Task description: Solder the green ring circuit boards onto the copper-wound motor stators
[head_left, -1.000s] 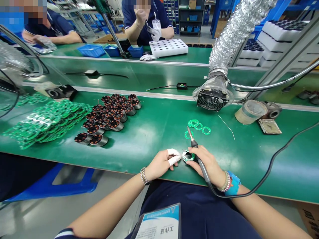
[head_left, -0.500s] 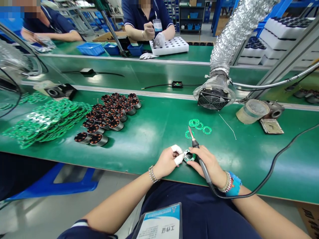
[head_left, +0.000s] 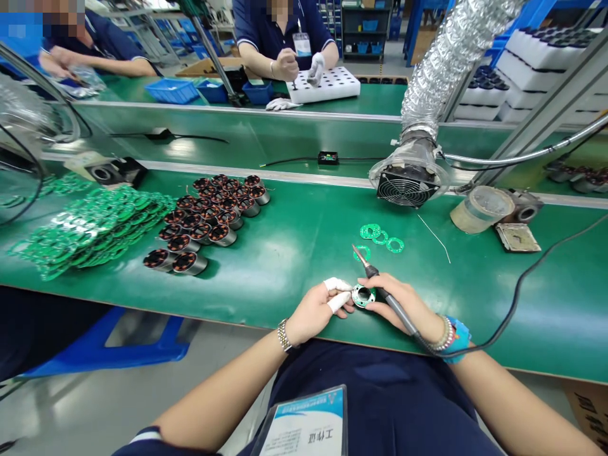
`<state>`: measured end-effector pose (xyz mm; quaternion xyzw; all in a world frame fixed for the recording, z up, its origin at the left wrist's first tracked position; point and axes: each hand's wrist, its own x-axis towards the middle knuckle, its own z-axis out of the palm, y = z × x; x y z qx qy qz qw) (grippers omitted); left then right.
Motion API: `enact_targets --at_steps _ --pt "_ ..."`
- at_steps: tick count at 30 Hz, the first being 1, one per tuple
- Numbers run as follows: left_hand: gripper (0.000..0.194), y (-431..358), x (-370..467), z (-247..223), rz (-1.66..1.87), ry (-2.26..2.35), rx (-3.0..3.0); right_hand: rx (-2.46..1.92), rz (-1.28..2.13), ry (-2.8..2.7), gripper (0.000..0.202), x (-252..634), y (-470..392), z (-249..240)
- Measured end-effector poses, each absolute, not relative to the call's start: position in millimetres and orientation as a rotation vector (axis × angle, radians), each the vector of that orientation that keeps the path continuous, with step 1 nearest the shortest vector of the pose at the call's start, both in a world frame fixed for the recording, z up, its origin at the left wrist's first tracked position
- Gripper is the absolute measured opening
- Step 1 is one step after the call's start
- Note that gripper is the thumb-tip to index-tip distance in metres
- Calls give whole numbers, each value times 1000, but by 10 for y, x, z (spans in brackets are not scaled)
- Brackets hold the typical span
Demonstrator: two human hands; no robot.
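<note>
My left hand (head_left: pixel 317 308), with white covers on its finger and thumb, pinches the left rim of a round part topped by a green ring-shaped circuit board (head_left: pixel 363 296). A soldering iron (head_left: pixel 393 305) rests in my right hand (head_left: pixel 409 303), its tip pointing up and away to the left. The thumb and a finger of that same hand also touch the right side of the round part. Just beyond my hands lie several loose green ring boards (head_left: pixel 394 245) on the green bench.
Several copper-wound motor stators (head_left: pixel 222 234) stand left of centre, beside stacked green circuit boards (head_left: pixel 90 228). A fan on a foil duct (head_left: pixel 407 189) hangs at the back. A plastic cup (head_left: pixel 482 209), a small square tin (head_left: pixel 517 238) and solder wire (head_left: pixel 434 238) sit right. A co-worker (head_left: pixel 285 44) works opposite.
The soldering iron has tilted lower, with its tip shifted left. The round part has turned slightly between my hands, its ring face showing more. Across the bench, the co-worker's gloved hand has risen.
</note>
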<state>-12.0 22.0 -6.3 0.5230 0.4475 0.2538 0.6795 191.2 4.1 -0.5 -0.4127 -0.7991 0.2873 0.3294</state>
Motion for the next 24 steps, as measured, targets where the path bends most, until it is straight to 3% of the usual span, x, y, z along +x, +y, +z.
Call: enact_targets --at_steps 7,15,24 --pt "17 245 -160 -14 523 1146 2045 -1151 653 -2055 40 1906 -31 7" --pt "22 334 -82 12 340 1045 1308 -1172 650 -2030 36 1859 -45 -18" --pt "17 446 -239 -61 610 888 2078 -1165 643 -2031 35 1868 -24 -31"
